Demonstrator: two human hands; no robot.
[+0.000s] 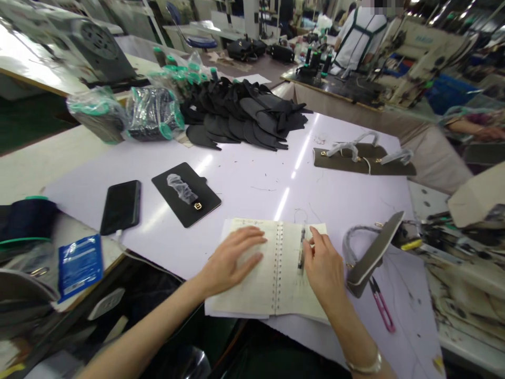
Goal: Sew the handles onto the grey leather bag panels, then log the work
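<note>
A spiral-bound notebook (258,295) lies spread on the white table in front of me, with some faint writing on its pages. My left hand (234,258) rests over the left page, fingers stretched and apart, holding nothing. A pen (301,250) lies lengthwise on the right page. Beside it is my right hand (323,260), its fingers apart and the fingertips close to the pen; whether they touch it I cannot tell. To the right of that hand, a dark bag piece with a handle (373,258) stands tilted, and pink-handled thread snips (382,305) lie by it.
A black panel with a wrapped strap (187,195) and a phone on a cable (120,207) lie left. Black cut pieces (248,113) and wrapped thread spools (152,113) are piled behind. More handled pieces (363,158) lie back right. Sewing machines and a person (361,39) are beyond.
</note>
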